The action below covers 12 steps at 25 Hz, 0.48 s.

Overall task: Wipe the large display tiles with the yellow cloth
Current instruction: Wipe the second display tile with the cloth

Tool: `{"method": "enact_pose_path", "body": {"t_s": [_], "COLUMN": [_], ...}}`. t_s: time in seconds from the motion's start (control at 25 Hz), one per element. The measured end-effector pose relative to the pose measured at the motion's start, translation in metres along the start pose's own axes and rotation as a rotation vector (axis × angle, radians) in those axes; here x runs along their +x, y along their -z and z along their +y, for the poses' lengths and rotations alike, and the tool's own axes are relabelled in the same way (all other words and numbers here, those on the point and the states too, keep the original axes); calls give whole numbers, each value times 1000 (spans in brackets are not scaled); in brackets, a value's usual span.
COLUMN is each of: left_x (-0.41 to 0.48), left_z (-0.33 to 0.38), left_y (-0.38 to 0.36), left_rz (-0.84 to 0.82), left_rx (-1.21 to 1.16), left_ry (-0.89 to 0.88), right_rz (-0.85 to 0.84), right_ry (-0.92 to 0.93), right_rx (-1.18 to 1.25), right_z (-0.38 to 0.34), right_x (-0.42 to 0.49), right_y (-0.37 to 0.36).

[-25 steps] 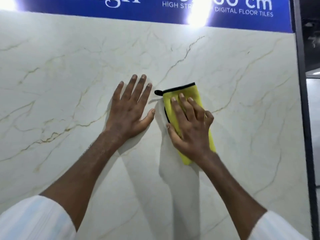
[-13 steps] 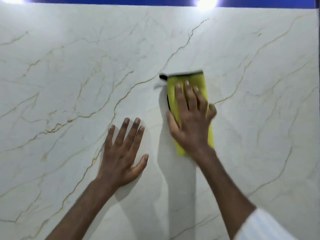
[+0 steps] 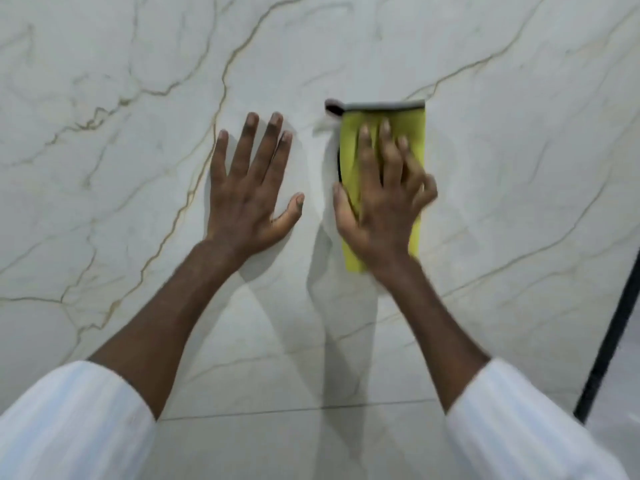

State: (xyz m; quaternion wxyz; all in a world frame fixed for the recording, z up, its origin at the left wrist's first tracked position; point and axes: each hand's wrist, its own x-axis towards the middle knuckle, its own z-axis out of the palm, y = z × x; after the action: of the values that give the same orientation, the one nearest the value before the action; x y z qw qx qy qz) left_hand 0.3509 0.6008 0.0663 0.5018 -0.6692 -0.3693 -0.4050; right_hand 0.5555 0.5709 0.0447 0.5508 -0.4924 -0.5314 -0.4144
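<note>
Quick update on the wipe. Our right hand (image 3: 381, 202) is flat on the yellow cloth (image 3: 415, 133), fingers mostly straight, pressing it onto the big marble-look tile (image 3: 138, 168) rather than gripping it. The pinky side is smeared w/ motion blur, so we can't tell if it hooks the cloth edge. Our left hand (image 3: 249, 188) holds nothing: palm on the bare tile just left of the cloth, fingers spread, prob just bracing.

What changed in the last sec: the cloth slid down the tile. The gold vein (image 3: 485, 60) that met its right edge about halfway up now comes in at the top corner. The left hand, which sat lower half a sec ago, is back about level w/ the right. The view dropped too, so the blue sign is gone and a seam (image 3: 277, 410) shows near the bottom, plus a black frame (image 3: 606, 341) on the right.

So imo we're mid downstroke on the middle strip. The wide areas left and right of the hands likely need passes too, so the job's not close to done.
</note>
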Motion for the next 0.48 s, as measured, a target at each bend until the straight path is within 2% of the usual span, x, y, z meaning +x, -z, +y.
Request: {"method": "enact_pose_path", "body": {"t_s": [0.08, 0.16, 0.28, 0.4, 0.48], "left_x": [-19, -64, -128, -137, -135], "left_z": [0, 6, 9, 8, 11], "left_y": [4, 4, -5, -18, -21], "left_rz": [-13, -36, -93, -71, -35], "left_rx": [-87, -106, -41, -28, -16], "left_ry": [-16, -44, -71, -66, -71], "right_rz": [35, 51, 7, -115, -139], "right_ry": [9, 25, 40, 56, 55], "right_rx": [-6, -19, -67, -121, -99], "right_z": [-12, -10, 4, 7, 4], "right_x": [33, 19, -81, -188, -193], "right_y": [-2, -7, -14, -12, -11]}}
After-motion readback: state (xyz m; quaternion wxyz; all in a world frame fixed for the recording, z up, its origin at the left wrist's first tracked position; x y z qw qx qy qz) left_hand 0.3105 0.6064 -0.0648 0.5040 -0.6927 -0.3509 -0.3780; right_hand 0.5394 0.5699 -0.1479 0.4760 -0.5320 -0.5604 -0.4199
